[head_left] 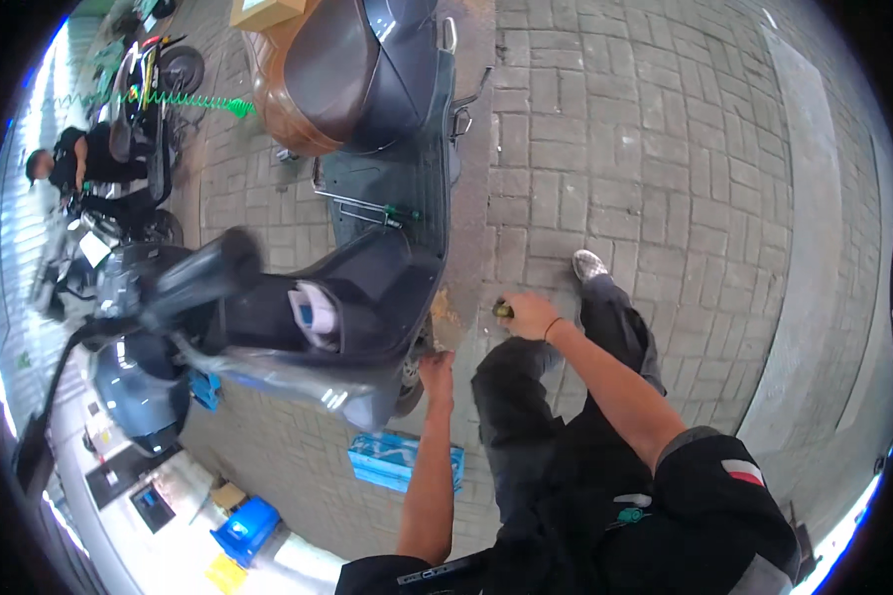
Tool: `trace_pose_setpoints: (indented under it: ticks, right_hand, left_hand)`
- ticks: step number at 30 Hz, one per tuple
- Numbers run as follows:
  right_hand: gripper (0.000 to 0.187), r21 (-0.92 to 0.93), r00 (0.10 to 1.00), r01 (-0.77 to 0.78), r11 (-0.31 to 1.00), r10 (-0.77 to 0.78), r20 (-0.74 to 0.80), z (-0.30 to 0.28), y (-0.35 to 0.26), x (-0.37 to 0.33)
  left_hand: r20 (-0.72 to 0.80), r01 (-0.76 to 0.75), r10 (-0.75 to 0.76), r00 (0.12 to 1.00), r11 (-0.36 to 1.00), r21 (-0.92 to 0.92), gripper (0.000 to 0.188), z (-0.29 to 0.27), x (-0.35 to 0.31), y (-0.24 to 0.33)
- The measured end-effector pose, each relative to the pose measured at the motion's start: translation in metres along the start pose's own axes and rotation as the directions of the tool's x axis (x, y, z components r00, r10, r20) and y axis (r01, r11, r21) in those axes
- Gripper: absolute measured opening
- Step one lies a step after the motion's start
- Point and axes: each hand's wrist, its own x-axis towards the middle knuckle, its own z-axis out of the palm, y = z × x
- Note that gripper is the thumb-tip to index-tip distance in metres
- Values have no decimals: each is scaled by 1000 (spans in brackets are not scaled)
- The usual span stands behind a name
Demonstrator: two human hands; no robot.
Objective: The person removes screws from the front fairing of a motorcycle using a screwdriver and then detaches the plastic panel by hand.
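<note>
A dark scooter [268,307] with a brown and black seat [332,69] stands on the left. My left hand [435,373] is at its front wheel [411,375], the fingers drawn together by the tyre. What they pinch, if anything, is too small to tell. My right hand [531,315] is held over my knee, closed around a small dark and yellowish object [503,309] whose kind I cannot make out. On the scooter's footboard [377,178] lie a long metal tool [352,203] and a green-handled screwdriver [403,213].
A blue and white box [403,460] sits on the paving beside the front wheel. A cardboard box [266,12] rests on the seat's rear. At the far left a person [94,159] is beside other motorbikes, near a green coiled hose [193,99]. A blue bin [246,531] stands lower left.
</note>
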Motion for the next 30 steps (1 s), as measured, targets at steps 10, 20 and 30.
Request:
trace_pose_setpoints:
  ticks: [10,20,30]
  right_hand:
    - [35,168,941,337,926,-327,-86,67,112,210]
    - [37,87,834,539,838,-516,-198,98,136,288]
    - [33,-52,762,630,775,-629,-155,87,139,295]
  left_hand:
    - [-645,-416,-20,764,748,-517,56,185,190,-2]
    - [-751,-639,257,609,719,-272,33,200,213,-35]
    - [-743,-753,357,567,590,-291,45,200,217,-32]
